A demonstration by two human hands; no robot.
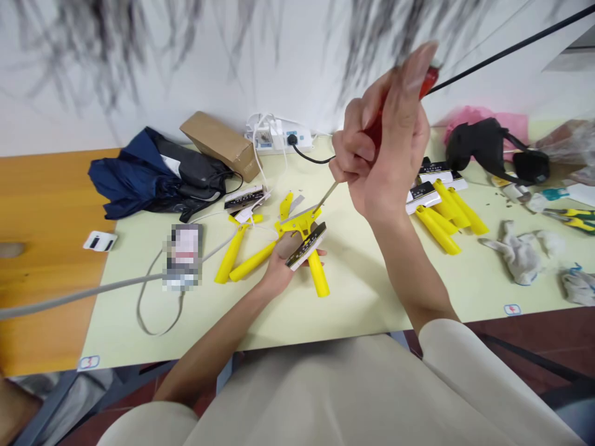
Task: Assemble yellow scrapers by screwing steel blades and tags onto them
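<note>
My right hand point(383, 136) is raised and closed round the red handle of a screwdriver point(329, 196). Its thin shaft slants down to the left, and its tip meets or nearly meets the yellow head of a scraper-like tool point(300, 222). From below, my left hand point(279, 263) grips this tool, with several fingers hidden beneath it. A black-and-white card point(307, 246) sits across the tool, and its yellow handle points toward me. Just left of it lie more yellow-handled tools point(231, 255), one carrying a similar card point(244, 197).
Several yellow handles point(439, 229) with cards lie right. White gloves point(520, 251), yellow-black pliers point(574, 217) and a black strap-like item point(478, 145) are farther right. A power strip point(297, 139), cardboard box point(223, 145) and dark bag point(181, 170) line the back. A grey cable point(93, 297) crosses left.
</note>
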